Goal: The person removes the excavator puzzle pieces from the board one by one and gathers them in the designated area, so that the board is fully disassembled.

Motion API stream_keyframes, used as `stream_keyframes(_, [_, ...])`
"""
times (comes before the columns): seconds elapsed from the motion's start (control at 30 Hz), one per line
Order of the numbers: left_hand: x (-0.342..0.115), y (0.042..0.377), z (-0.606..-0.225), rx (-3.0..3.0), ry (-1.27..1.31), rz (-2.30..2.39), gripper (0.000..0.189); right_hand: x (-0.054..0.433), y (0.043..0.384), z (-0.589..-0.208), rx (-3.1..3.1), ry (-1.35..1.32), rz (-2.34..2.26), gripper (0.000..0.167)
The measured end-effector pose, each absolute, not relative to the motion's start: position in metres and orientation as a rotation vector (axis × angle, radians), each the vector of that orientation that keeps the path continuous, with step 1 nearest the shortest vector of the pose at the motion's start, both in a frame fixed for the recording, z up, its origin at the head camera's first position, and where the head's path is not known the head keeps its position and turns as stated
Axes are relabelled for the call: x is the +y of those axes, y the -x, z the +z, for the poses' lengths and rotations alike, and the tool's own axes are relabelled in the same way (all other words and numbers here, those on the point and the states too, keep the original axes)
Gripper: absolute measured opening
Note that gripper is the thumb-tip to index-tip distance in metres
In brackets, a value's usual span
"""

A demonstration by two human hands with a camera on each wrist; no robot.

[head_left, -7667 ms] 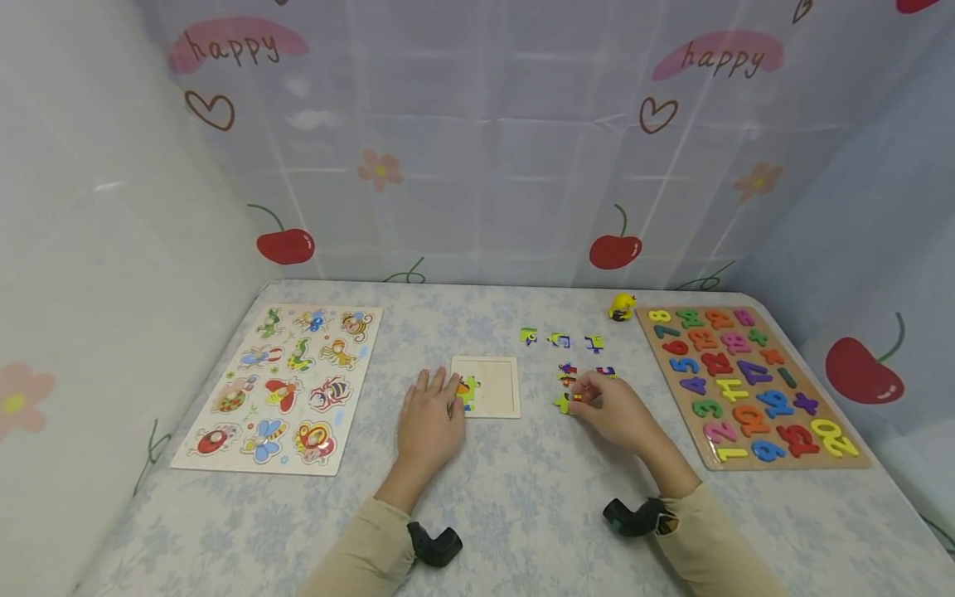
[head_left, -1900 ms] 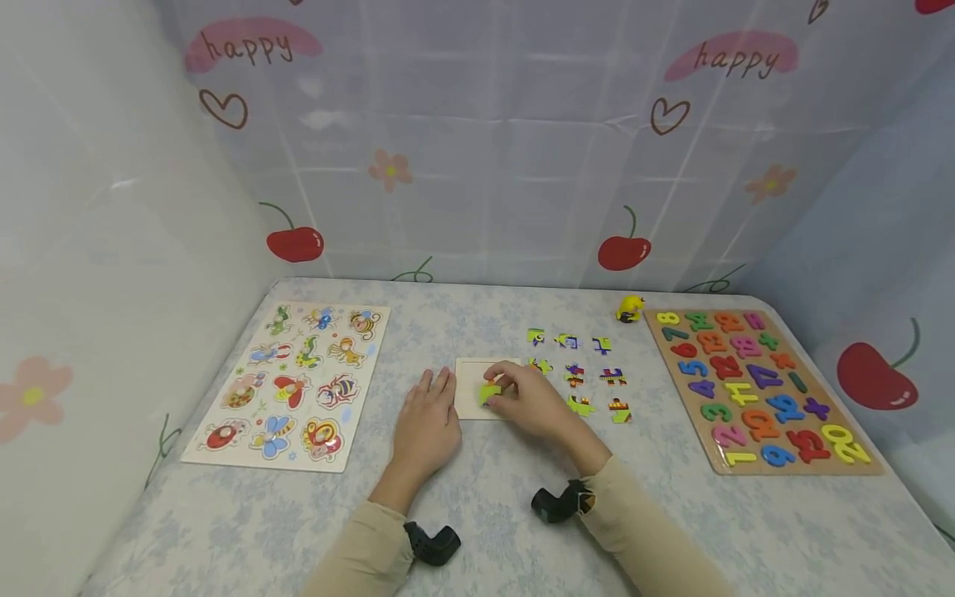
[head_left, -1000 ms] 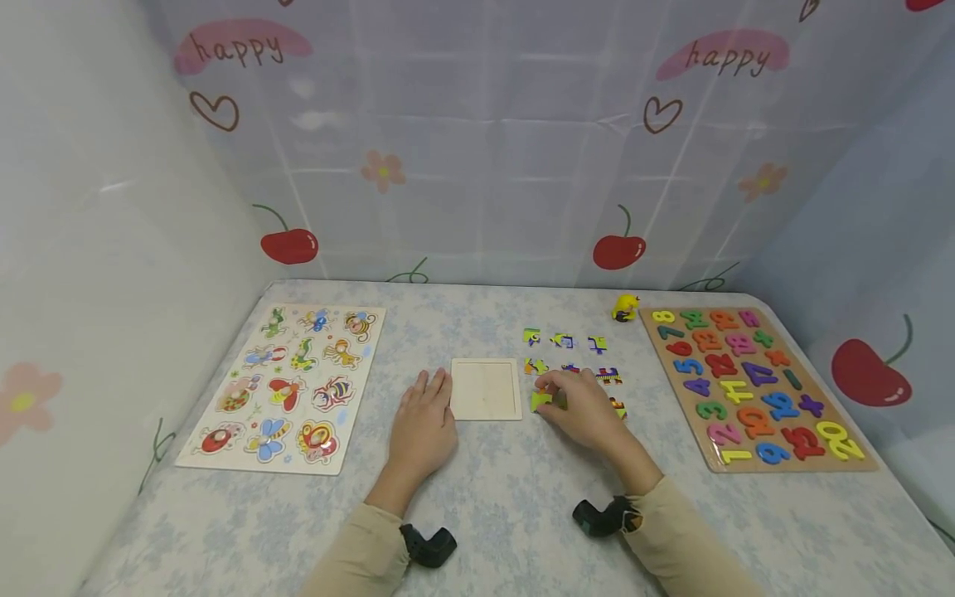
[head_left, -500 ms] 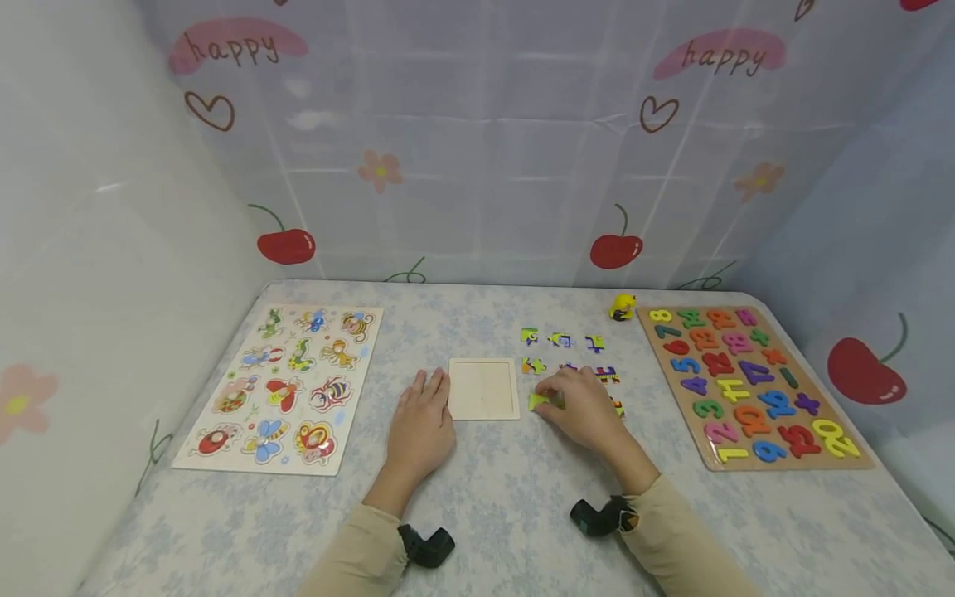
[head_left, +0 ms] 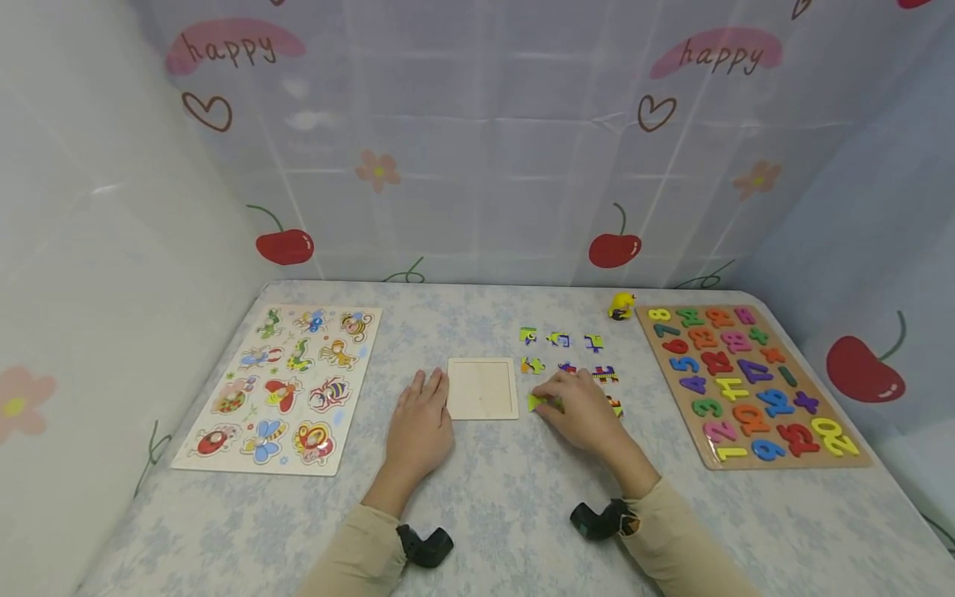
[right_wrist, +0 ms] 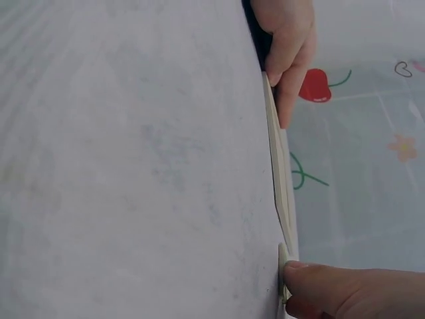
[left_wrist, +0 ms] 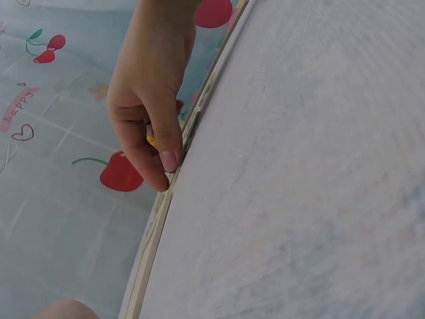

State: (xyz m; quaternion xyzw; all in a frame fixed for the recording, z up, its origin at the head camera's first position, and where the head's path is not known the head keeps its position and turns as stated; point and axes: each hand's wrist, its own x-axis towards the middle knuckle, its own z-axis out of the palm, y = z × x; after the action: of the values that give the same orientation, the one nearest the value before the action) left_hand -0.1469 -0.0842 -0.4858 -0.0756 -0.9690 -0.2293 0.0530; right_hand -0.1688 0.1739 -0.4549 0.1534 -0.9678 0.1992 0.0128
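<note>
In the head view my left hand (head_left: 420, 421) lies flat on the table, straight fingertips at the left edge of a small wooden puzzle tray (head_left: 515, 390). The tray's recess is bare. To its right, my right hand (head_left: 584, 410) pinches a green jigsaw piece (head_left: 533, 403) between thumb and fingers, low at the tabletop. The right wrist view has that piece (right_wrist: 283, 269) standing just off the tray's corner. Several more jigsaw pieces (head_left: 558, 340) lie in rows behind the right hand, which partly covers some of them. The left wrist view shows the right hand (left_wrist: 151, 100) across the tray.
A board of insect picture pieces (head_left: 278, 390) lies at the left. At the right lies a board of coloured numbers (head_left: 746, 390), with a small yellow toy figure (head_left: 622, 307) near its back corner. A printed curtain (head_left: 477, 166) hangs behind the table.
Pieces seen in the tray's left side 7.7 s ago have left it. My right hand has carried the green piece from the tray rightwards to the table, and is nearly still since.
</note>
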Motion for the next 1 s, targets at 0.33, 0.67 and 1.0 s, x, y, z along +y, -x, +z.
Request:
stream_keyframes(0.33, [-0.085, 0.147, -0.486, -2.955, 0.234, -0.689, 0.051, 0.169, 0.158, -0.452, -2.947, -0.411, 0.715, 0.025])
stream_keyframes(0.67, [-0.087, 0.147, -0.489, -2.97, 0.235, -0.665, 0.051, 0.165, 0.151, -0.452, -2.925, -0.375, 0.736, 0.025])
stream_keyframes(1.0, [-0.09, 0.146, -0.49, -2.941, 0.213, -0.682, 0.051, 0.163, 0.149, -0.45, -2.884, -0.393, 0.745, 0.035])
